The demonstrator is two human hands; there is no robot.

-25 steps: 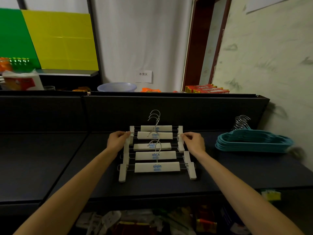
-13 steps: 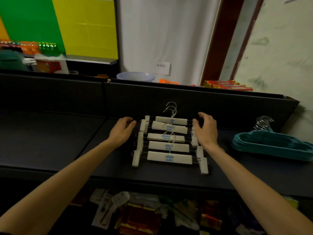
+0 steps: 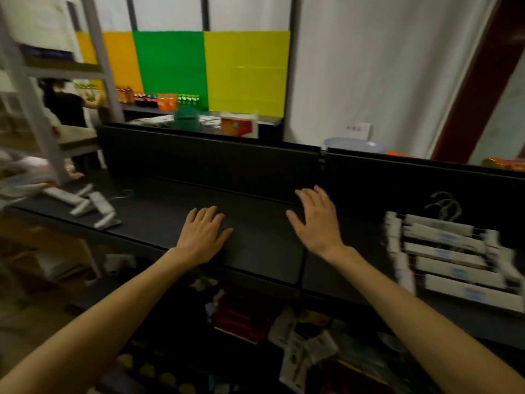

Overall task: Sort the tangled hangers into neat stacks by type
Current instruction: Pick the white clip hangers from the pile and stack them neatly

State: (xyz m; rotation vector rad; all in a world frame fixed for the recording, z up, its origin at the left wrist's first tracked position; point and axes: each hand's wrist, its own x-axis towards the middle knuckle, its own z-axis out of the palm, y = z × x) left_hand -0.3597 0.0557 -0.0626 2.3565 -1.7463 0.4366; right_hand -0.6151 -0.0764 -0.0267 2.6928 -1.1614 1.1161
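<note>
Over the black shelf [image 3: 255, 251], both hands sit apart w/ nothing in them. Left hand [image 3: 203, 237] lies palm down, fingers straight, touching or just above the top; can't tell which. Right hand [image 3: 315, 223] is spread, fingers relaxed. Stack of white clip hangers [image 3: 451, 257] lies flat at far right, hooks pointing to the back panel, blurred. Loose white hangers [image 3: 91, 206] lie in a jumble at the shelf's left end, well apart from both hands.
</note>
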